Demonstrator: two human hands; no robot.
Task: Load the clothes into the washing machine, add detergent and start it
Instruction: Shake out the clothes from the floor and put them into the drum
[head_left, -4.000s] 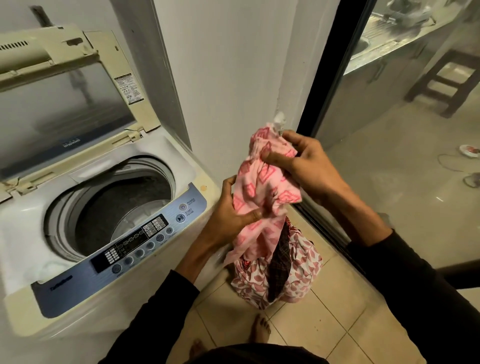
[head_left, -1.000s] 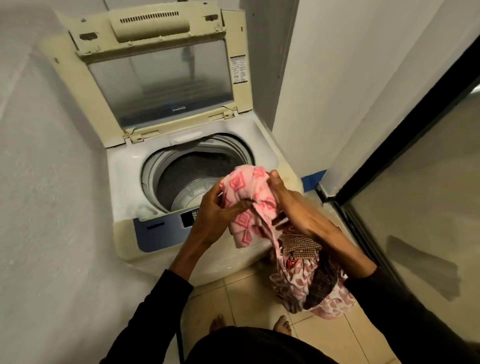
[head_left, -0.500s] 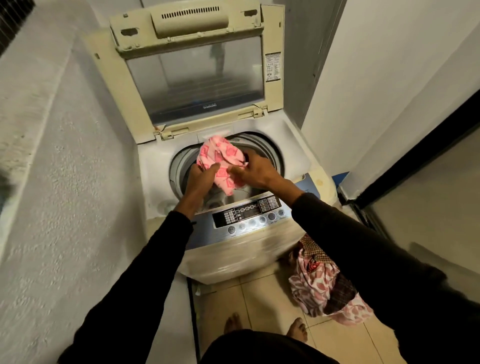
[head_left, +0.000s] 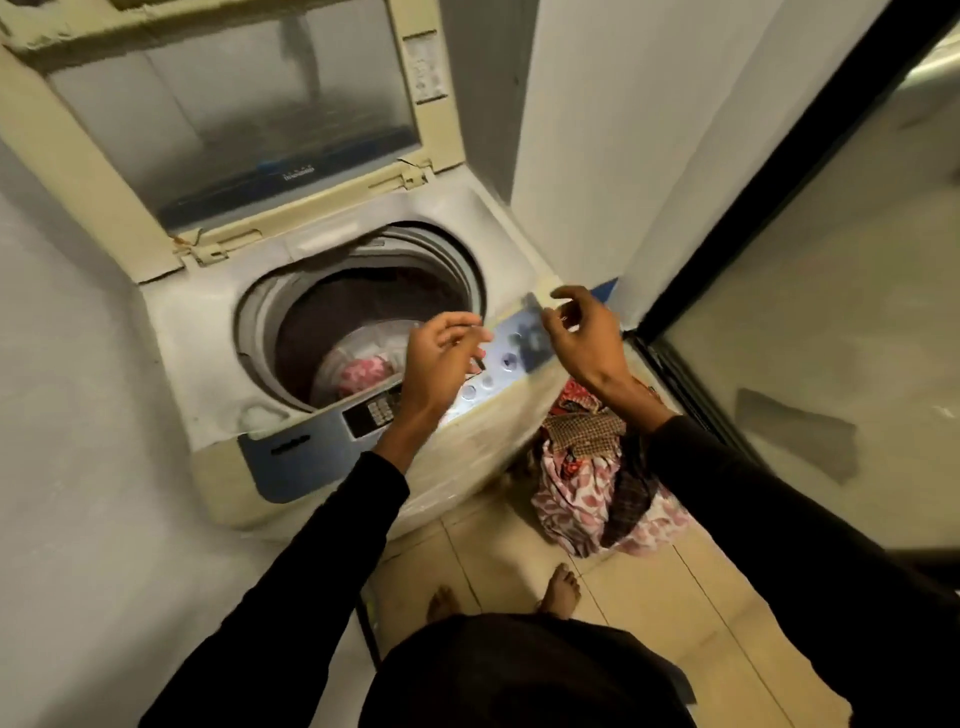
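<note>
The top-loading washing machine (head_left: 197, 332) stands with its lid (head_left: 234, 114) raised. A pink patterned cloth (head_left: 363, 373) lies at the bottom of the drum. My left hand (head_left: 441, 358) hovers over the blue control panel (head_left: 291, 457), fingers loosely curled, holding nothing. My right hand (head_left: 584, 338) hangs above the panel's right end, also empty with relaxed fingers. A pile of clothes (head_left: 597, 483), pink-and-white print with dark checked pieces, sits on the floor to the right of the machine.
A white wall (head_left: 67, 467) runs close along the machine's left. Another wall (head_left: 623, 130) and a black-framed glass door (head_left: 831, 312) stand to the right. My bare feet (head_left: 561, 590) are on the tan floor tiles in front of the machine.
Both hands let go of the pink cloth, which dropped into the drum. The hands rose and moved right, over the control panel.
</note>
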